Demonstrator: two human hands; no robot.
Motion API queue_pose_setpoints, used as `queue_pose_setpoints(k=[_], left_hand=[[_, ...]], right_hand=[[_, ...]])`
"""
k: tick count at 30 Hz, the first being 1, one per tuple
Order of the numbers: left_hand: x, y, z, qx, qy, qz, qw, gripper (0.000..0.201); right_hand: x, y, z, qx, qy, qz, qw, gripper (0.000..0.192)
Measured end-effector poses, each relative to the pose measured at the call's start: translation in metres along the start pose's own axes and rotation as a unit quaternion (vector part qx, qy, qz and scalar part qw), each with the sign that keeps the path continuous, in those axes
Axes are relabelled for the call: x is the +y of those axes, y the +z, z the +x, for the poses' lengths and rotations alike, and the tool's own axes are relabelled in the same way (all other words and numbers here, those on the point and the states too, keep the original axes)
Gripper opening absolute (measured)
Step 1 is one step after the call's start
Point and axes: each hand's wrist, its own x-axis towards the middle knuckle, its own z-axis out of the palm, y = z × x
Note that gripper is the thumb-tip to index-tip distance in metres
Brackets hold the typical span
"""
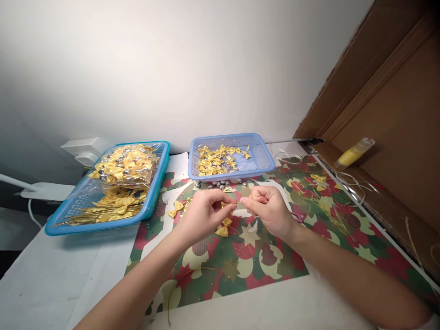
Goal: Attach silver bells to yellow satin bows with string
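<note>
My left hand (211, 211) is closed in a pinch, thumb against forefinger, over the middle of the patterned sheet. Facing it, my right hand (270, 208) pinches too, its fingertips almost meeting the left ones. A thin gold cord seems to run between the two pinches; most of it is hidden by my fingers. Just under my left fingertips is a yellow ribbon bow (224, 228). Another yellow bow (176, 209) lies left of my left hand. Small silver bells (223, 185) lie behind my hands, along the front of the blue basket (232, 177).
The blue basket holds several bows. At left, a larger blue tray (103, 225) carries bagged bows and gold ties. Cord scraps (330, 213) and purple-handled scissors (298, 217), partly hidden, lie at right. A yellow tube (355, 152) rests by the cardboard wall (385, 91).
</note>
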Motion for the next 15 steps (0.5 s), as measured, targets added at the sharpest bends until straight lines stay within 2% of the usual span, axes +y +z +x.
queue_pose_setpoints(k=[5, 9, 11, 13, 15], left_hand=[[-0.001, 0.000, 0.002, -0.013, -0.007, -0.037, 0.999, 0.021], [-0.001, 0.000, 0.001, -0.027, -0.036, -0.041, 0.998, 0.022], [0.000, -0.001, 0.000, -0.033, -0.045, -0.055, 0.997, 0.023], [0.000, -0.002, 0.000, -0.022, -0.047, -0.070, 0.996, 0.023], [0.000, -0.003, 0.000, 0.005, -0.054, -0.076, 0.996, 0.024]], right_hand=[[0.004, -0.001, 0.000, 0.004, -0.006, 0.010, 1.000, 0.050], [-0.007, -0.004, 0.003, -0.016, 0.020, -0.023, 0.999, 0.050], [-0.017, -0.007, 0.005, -0.031, 0.041, -0.043, 0.998, 0.042], [-0.028, -0.010, 0.007, -0.035, 0.051, -0.050, 0.997, 0.025], [-0.037, -0.015, 0.008, -0.042, 0.057, -0.049, 0.996, 0.026]])
